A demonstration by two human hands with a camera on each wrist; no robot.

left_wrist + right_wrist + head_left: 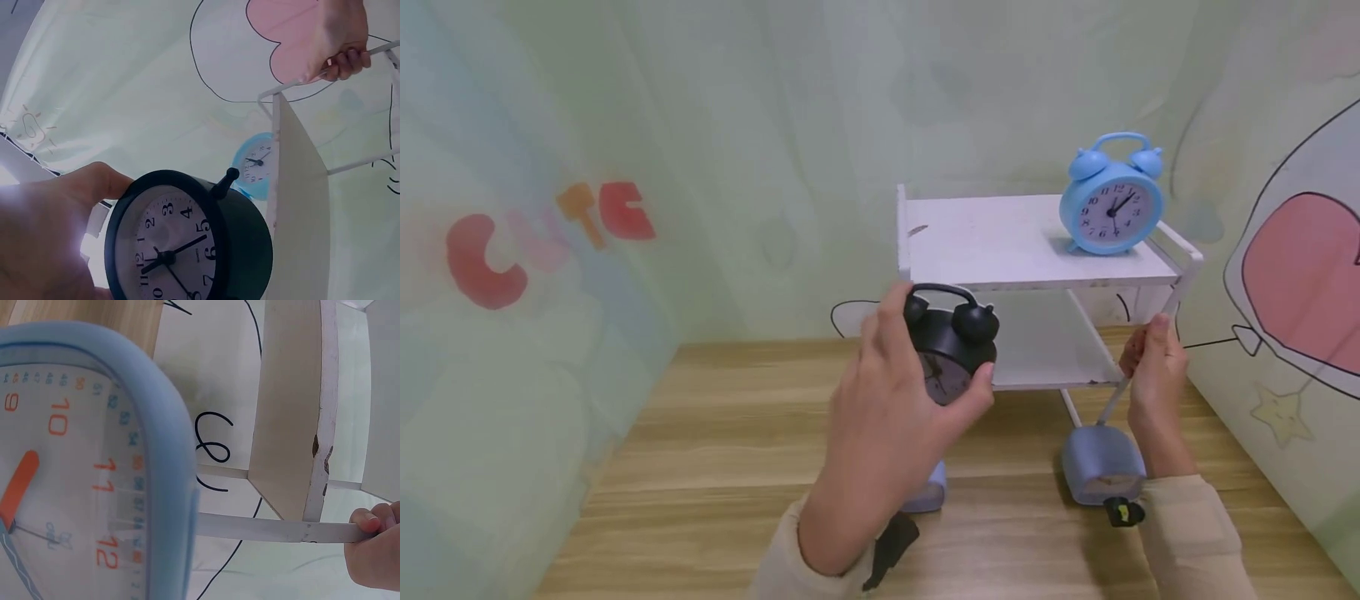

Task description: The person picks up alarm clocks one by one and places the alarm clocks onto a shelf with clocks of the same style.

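Note:
A black twin-bell alarm clock point(951, 337) is in my left hand point(883, 408), fingers over its top left and thumb at its lower right. It is held off the table, in front of the white two-tier shelf point(985, 242). The left wrist view shows its dial and one small foot point(225, 182). My right hand point(1157, 371) grips the shelf's front right post point(1180, 292) between the tiers. On the top tier, at the right, stands a light-blue twin-bell alarm clock point(1112, 212). Below my right hand, a blue-grey clock point(1101, 458) sits by the post's foot.
Another bluish clock point(931, 492) on the wooden table point(715, 467) is mostly hidden behind my left hand. The lower tier point(1037, 358) shows no object in its visible part. Printed curtains point(760, 167) hang behind and on both sides.

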